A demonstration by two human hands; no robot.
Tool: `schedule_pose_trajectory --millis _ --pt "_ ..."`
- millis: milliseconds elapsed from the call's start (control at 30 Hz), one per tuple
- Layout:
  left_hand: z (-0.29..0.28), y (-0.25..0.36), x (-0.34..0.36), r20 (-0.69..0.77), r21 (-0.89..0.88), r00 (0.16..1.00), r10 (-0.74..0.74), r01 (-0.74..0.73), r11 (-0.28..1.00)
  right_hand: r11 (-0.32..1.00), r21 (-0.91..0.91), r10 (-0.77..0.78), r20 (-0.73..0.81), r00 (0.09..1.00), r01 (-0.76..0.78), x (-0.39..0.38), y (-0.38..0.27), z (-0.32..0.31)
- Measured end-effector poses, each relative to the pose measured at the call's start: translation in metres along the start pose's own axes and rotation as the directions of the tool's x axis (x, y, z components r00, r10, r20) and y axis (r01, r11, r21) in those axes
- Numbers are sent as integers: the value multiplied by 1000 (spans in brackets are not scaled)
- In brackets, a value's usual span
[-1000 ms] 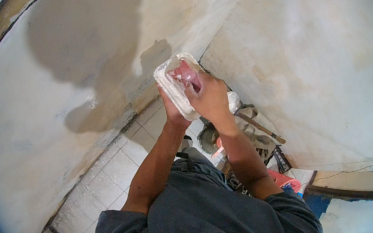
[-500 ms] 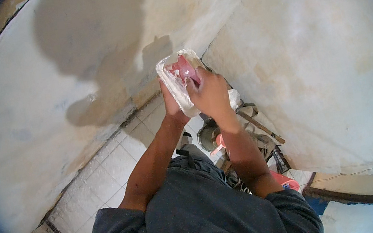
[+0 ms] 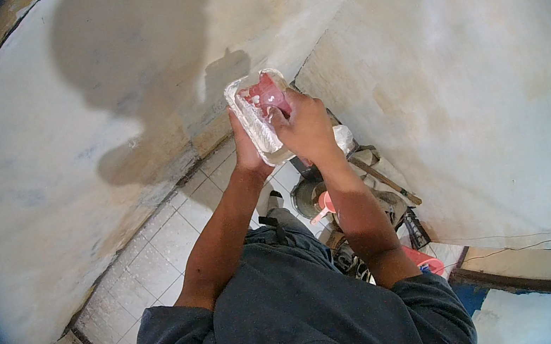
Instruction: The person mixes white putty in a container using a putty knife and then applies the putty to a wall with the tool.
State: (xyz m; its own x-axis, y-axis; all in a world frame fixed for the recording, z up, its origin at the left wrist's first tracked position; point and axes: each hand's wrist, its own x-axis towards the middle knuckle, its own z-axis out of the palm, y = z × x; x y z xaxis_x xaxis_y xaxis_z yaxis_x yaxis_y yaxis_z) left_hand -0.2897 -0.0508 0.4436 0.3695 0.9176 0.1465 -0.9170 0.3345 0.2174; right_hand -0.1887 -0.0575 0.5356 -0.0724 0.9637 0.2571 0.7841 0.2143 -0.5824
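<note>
wall (image 3: 75,166) rough plaster, grey damp patches, left | left hand (image 3: 246,149) fingers wrapped under white rectangular tray (image 3: 255,124), paste-smeared, held up by wall corner | right hand (image 3: 306,128) fingers pinching pink flat scraper (image 3: 271,96) inside tray | floor (image 3: 159,253) white tiles, near-left | pink scoop (image 3: 324,206) below right

Shallow white tray (image 3: 255,124), smeared with pale paste, tilted and held up near the wall corner. Pink scraper (image 3: 269,96) inside the tray, blade coated white, pressed against the tray's upper end.
</note>
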Motion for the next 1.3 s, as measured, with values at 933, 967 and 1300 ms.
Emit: schedule_pose_trajectory --millis 933,967,1300 --pt "-1 -2 -5 -112 -56 988 106 -112 992 999 22 35 -36 999 -34 -4 -18 -1" --pt "0 -3 -4 -104 -38 988 112 -117 992 1000 -27 8 -33 999 -9 -7 -20 2" --pt "4 -6 -3 -231 -24 968 99 -108 994 997 -72 -40 -56 998 36 -9 -23 5"
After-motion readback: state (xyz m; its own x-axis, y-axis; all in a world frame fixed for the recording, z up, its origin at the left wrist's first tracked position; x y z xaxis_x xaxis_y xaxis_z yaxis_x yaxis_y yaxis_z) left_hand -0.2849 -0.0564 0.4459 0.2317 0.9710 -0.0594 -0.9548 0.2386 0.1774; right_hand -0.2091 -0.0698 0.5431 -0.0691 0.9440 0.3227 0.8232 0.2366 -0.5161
